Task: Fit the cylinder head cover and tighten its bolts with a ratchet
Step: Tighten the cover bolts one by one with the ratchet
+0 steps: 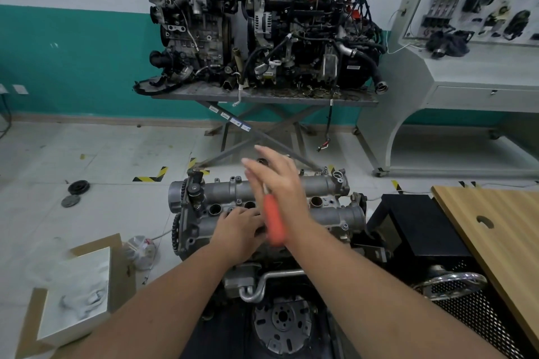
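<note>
My left hand (239, 232) rests on the cylinder head cover (329, 214), fingers curled, grip hidden. My right hand (277, 183), fingers straight, presses the orange-handled ratchet (274, 221) above it

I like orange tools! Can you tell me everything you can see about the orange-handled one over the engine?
The ratchet has a long orange handle, plastic or rubber by its look, and a short silver metal neck at its top end. It stands nearly upright, a bit blurred, above the grey cylinder head cover. The right hand touches it from the right with straight, spread fingers. Its lower end sits by the left hand, which rests on the cover. Its working head is hidden.
</note>
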Demonstrator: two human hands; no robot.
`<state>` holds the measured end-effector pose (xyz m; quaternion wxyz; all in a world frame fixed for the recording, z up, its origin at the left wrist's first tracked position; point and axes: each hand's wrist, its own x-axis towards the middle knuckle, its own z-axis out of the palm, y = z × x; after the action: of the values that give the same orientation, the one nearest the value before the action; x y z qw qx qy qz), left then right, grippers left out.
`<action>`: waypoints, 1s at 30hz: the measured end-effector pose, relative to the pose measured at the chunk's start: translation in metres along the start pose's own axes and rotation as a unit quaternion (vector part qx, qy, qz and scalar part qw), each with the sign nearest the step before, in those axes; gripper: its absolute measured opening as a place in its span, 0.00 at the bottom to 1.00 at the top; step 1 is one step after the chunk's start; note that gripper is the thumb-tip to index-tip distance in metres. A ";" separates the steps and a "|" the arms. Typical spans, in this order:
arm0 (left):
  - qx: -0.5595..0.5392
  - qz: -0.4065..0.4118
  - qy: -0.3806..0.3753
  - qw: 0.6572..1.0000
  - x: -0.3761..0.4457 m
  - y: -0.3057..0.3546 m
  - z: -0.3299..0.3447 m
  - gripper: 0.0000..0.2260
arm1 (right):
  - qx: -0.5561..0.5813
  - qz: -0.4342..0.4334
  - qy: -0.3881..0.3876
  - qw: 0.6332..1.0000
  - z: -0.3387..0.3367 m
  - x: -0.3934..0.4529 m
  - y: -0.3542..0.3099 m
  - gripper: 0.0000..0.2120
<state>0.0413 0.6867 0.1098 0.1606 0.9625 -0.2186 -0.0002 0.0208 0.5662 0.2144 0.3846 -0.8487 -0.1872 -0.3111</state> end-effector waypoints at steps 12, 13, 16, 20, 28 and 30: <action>0.011 -0.003 0.000 1.000 -0.002 0.003 -0.005 0.29 | -0.229 -0.110 -0.175 0.951 -0.021 0.016 -0.016 0.25; 0.011 -0.004 -0.003 1.000 -0.001 0.004 -0.005 0.28 | -0.234 -0.102 -0.196 0.947 -0.023 0.017 -0.016 0.27; 0.015 -0.010 -0.012 1.000 -0.001 0.002 -0.003 0.19 | -0.249 -0.093 -0.234 0.935 -0.027 0.022 -0.011 0.24; 0.018 -0.006 -0.024 1.000 -0.001 0.001 0.000 0.14 | -0.261 -0.071 -0.278 0.922 -0.033 0.034 -0.011 0.20; 0.026 -0.003 -0.044 0.999 -0.001 -0.001 0.000 0.14 | -0.157 0.147 -0.301 0.929 -0.036 0.054 -0.029 0.15; 0.019 -0.001 -0.039 0.999 -0.001 -0.001 0.000 0.14 | -0.015 0.284 -0.272 0.919 -0.037 0.055 -0.029 0.12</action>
<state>0.0411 0.6881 0.1098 0.1336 0.9648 -0.2240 -0.0336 0.0309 0.5606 0.2851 0.3786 -0.9236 -0.0312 0.0517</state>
